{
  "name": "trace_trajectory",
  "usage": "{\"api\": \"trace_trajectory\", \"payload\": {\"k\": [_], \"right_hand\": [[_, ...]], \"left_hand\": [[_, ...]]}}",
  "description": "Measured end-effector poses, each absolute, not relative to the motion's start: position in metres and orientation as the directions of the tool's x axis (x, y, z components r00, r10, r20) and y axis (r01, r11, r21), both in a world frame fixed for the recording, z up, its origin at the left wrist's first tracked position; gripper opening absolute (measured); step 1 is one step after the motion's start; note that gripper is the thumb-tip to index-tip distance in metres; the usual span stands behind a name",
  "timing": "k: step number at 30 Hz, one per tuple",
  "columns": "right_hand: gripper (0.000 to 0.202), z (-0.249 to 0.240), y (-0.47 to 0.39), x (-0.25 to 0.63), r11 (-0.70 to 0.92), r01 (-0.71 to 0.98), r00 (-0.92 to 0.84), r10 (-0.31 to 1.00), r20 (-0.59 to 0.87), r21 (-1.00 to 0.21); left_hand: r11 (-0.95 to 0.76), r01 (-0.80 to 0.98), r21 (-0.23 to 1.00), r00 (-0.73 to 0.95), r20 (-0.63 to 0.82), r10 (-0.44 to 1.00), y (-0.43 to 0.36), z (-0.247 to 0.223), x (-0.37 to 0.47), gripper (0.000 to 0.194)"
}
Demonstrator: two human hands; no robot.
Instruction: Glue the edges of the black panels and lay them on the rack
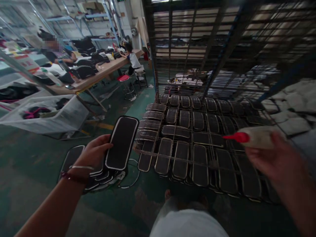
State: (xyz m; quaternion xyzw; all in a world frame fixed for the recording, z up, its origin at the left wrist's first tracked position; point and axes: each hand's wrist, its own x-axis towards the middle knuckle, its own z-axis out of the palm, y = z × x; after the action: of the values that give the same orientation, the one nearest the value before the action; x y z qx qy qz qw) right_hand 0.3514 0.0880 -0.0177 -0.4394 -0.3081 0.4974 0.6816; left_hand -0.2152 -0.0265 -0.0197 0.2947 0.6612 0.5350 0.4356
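My left hand (95,151) grips the lower left edge of a dark rounded panel (122,143) with a pale line around its rim. Below and beside that hand lies a pile of similar panels (74,156). At the right, my right hand (274,154) is wrapped round a pale squeeze bottle (259,137), whose red nozzle points left. Between my hands, many dark panels (181,159) with pale outlines lie in rows on a wire rack shelf (172,156).
Upright wire racks (180,49) stand behind the panels. A long worktable (98,74) with two people at it is at the back left, beside a red stool (123,78) and a white bin (56,115). Pale bundles (293,121) are stacked at right.
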Motion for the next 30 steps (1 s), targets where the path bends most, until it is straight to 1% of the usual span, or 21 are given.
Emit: {"api": "trace_trajectory", "payload": {"k": [1,2,4,6,9,14,19,26,30], "right_hand": [[0.025,-0.013,0.090,0.347,0.070,-0.448,0.270,0.961,-0.060,-0.891],[0.030,-0.006,0.092,0.341,0.055,-0.480,0.208,0.977,-0.052,-0.876],[0.040,0.012,0.093,0.328,0.113,-0.482,0.101,0.992,0.074,-0.869],[0.043,0.033,0.092,0.317,0.159,-0.430,0.007,0.985,0.172,-0.889],[0.049,0.060,0.085,0.317,0.227,-0.343,-0.094,0.957,0.274,-0.912],[0.055,0.091,0.076,0.346,0.334,-0.191,-0.177,0.913,0.368,-0.923],[0.057,0.104,0.078,0.375,0.375,-0.116,-0.191,0.900,0.391,-0.920],[0.059,0.093,0.086,0.399,0.327,-0.130,-0.200,0.916,0.348,-0.936],[0.057,0.086,0.089,0.405,0.307,-0.134,-0.183,0.927,0.328,-0.942]], "left_hand": [[0.275,-0.095,0.957,-0.378,-0.290,0.879,-0.020,-0.015,-0.189,0.046],[0.297,-0.107,0.949,-0.297,-0.315,0.901,-0.015,-0.011,-0.165,0.045],[0.336,-0.094,0.937,-0.129,-0.346,0.929,-0.007,-0.006,-0.125,0.044],[0.349,-0.046,0.936,0.013,-0.349,0.937,-0.001,-0.003,-0.095,0.045],[0.339,0.045,0.940,0.156,-0.342,0.927,0.007,0.002,-0.064,0.044],[0.319,0.139,0.938,0.363,-0.348,0.865,0.020,0.007,-0.030,0.038],[0.286,0.169,0.943,0.447,-0.332,0.831,0.034,0.008,-0.005,0.034],[0.284,0.233,0.930,0.492,-0.364,0.791,0.046,0.009,0.014,0.034],[0.272,0.232,0.934,0.517,-0.355,0.779,0.051,0.010,0.020,0.032]]}}
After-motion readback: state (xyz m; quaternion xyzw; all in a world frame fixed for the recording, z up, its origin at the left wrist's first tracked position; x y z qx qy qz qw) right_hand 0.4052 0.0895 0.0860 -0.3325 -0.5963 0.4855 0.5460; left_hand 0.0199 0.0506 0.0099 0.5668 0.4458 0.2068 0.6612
